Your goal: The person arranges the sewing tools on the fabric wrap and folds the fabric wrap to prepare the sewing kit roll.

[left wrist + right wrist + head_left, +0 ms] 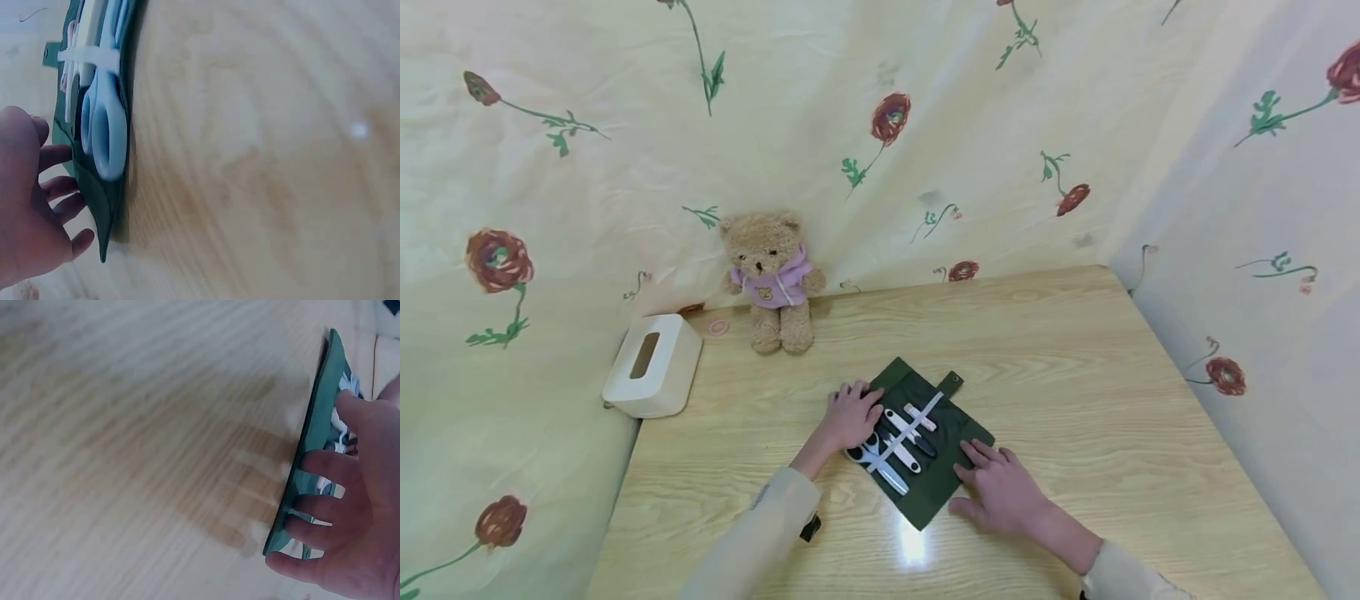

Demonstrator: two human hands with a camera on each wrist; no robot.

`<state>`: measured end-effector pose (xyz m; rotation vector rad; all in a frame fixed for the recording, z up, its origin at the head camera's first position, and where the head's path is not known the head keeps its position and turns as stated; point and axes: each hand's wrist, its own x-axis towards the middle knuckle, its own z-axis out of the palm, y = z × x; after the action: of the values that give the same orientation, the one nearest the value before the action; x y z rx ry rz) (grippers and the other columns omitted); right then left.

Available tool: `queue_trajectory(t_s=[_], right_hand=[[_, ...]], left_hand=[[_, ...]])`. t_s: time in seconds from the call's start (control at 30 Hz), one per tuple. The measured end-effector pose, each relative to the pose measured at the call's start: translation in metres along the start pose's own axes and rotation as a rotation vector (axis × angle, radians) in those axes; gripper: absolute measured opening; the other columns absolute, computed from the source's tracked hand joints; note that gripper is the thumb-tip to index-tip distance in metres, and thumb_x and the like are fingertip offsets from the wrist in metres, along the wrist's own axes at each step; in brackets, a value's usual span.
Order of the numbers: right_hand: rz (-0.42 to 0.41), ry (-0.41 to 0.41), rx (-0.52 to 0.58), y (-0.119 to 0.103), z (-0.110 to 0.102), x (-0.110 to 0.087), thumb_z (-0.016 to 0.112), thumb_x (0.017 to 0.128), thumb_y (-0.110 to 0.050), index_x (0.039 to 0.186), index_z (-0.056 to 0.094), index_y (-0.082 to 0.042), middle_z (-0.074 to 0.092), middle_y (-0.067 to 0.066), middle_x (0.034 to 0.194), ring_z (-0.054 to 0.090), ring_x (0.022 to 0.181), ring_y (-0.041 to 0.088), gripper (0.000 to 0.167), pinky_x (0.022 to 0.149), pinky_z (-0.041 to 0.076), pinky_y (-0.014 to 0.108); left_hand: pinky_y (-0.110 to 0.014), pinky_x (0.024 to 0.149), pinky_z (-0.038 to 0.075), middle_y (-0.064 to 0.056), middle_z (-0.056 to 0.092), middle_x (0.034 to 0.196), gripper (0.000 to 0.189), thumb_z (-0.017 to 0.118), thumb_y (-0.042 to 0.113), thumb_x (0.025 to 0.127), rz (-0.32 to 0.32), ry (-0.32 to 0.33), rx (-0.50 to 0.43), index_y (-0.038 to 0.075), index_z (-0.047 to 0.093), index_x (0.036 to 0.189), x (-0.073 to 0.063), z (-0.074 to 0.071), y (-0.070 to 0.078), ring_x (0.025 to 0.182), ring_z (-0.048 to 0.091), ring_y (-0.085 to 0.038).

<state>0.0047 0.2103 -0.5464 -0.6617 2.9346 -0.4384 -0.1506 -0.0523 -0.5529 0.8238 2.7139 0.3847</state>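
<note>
A dark green fabric tool roll point(925, 504) lies unfolded and slantwise on the table, its snap tab point(951, 383) pointing away. One pale elastic strap point(929, 406) crosses its tools. Under the strap are light-blue-handled scissors point(111, 134), a white slim tool point(905, 457), a dark-ended tool point(925, 447) and a small pinkish-white item point(920, 417). My left hand point(850, 417) touches the roll's left edge with loosely bent fingers, beside the scissors' handles. At the opposite edge, my right hand point(1000, 492) rests its spread fingers point(325, 464) on the green flap.
A teddy bear point(771, 275) in a lilac hoodie sits against the flowered curtain at the back. Left of it are a small pink ring point(718, 327) and a white tissue box point(655, 367). The wooden table point(1075, 358) meets another curtain on the right.
</note>
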Motion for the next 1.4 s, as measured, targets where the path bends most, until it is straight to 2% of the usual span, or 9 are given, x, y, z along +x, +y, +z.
queue_trajectory(t_s=[0.2, 0.33, 0.47, 0.7, 0.93, 1.1, 1.23, 1.4], right_hand=[[0.069, -0.031, -0.029, 0.012, -0.007, 0.009, 0.071, 0.087, -0.052, 0.115, 0.074, -0.002, 0.052, 0.028, 0.139, 0.045, 0.131, 0.047, 0.057, 0.097, 0.036, 0.068], [0.093, -0.055, -0.045, 0.020, -0.014, 0.015, 0.076, 0.082, -0.049, 0.112, 0.075, -0.001, 0.052, 0.028, 0.139, 0.044, 0.132, 0.047, 0.056, 0.097, 0.035, 0.069], [0.080, -0.059, -0.067, 0.031, -0.018, 0.022, 0.083, 0.077, -0.042, 0.110, 0.076, -0.003, 0.053, 0.029, 0.138, 0.046, 0.129, 0.048, 0.052, 0.095, 0.037, 0.070], [0.044, -0.100, -0.135, 0.053, -0.029, 0.040, 0.086, 0.075, -0.036, 0.119, 0.073, -0.007, 0.049, 0.027, 0.143, 0.045, 0.130, 0.048, 0.054, 0.092, 0.038, 0.071], [-0.005, -0.162, -0.118, 0.068, -0.041, 0.056, 0.086, 0.077, -0.030, 0.124, 0.071, -0.007, 0.047, 0.026, 0.145, 0.043, 0.132, 0.048, 0.055, 0.092, 0.037, 0.072], [-0.010, -0.201, -0.105, 0.075, -0.043, 0.061, 0.085, 0.079, -0.031, 0.128, 0.069, -0.007, 0.043, 0.025, 0.148, 0.039, 0.134, 0.048, 0.057, 0.097, 0.034, 0.070], [-0.014, -0.205, -0.103, 0.079, -0.041, 0.064, 0.084, 0.080, -0.032, 0.129, 0.067, -0.008, 0.042, 0.026, 0.149, 0.039, 0.135, 0.047, 0.057, 0.098, 0.034, 0.069], [-0.038, -0.168, -0.091, 0.081, -0.033, 0.062, 0.082, 0.082, -0.028, 0.131, 0.065, -0.003, 0.043, 0.027, 0.148, 0.039, 0.136, 0.045, 0.057, 0.100, 0.035, 0.066]], left_hand=[[-0.053, 0.091, 0.033, -0.017, 0.044, 0.136, 0.044, 0.040, 0.027, 0.108, 0.000, 0.011, 0.009, 0.010, 0.050, 0.147, -0.016, 0.003, -0.001, 0.112, 0.040, -0.034], [-0.051, 0.088, 0.035, -0.016, 0.045, 0.128, 0.043, 0.043, 0.025, 0.106, 0.007, 0.027, 0.050, 0.010, 0.052, 0.145, -0.022, 0.008, -0.003, 0.107, 0.040, -0.031], [-0.050, 0.086, 0.036, -0.016, 0.046, 0.123, 0.043, 0.048, 0.022, 0.104, 0.026, 0.060, 0.065, 0.008, 0.054, 0.143, -0.029, 0.012, -0.004, 0.104, 0.041, -0.031], [-0.047, 0.083, 0.035, -0.017, 0.045, 0.117, 0.047, 0.059, 0.020, 0.098, 0.066, 0.092, 0.052, 0.005, 0.055, 0.142, -0.046, 0.015, -0.008, 0.101, 0.039, -0.031], [-0.047, 0.088, 0.035, -0.017, 0.042, 0.125, 0.056, 0.066, 0.029, 0.096, 0.084, 0.081, 0.028, 0.005, 0.051, 0.145, -0.054, 0.020, -0.013, 0.108, 0.038, -0.031], [-0.056, 0.099, 0.035, -0.020, 0.030, 0.151, 0.061, 0.069, 0.031, 0.094, 0.104, 0.069, 0.017, 0.006, 0.050, 0.146, -0.058, 0.021, -0.015, 0.131, 0.032, -0.039], [-0.062, 0.104, 0.031, -0.015, 0.023, 0.161, 0.063, 0.069, 0.034, 0.095, 0.124, 0.061, 0.041, 0.006, 0.048, 0.147, -0.060, 0.022, -0.019, 0.144, 0.021, -0.039], [-0.061, 0.106, 0.029, -0.013, 0.026, 0.161, 0.064, 0.064, 0.035, 0.097, 0.125, 0.057, 0.047, 0.007, 0.043, 0.151, -0.066, 0.026, -0.024, 0.147, 0.020, -0.035]])
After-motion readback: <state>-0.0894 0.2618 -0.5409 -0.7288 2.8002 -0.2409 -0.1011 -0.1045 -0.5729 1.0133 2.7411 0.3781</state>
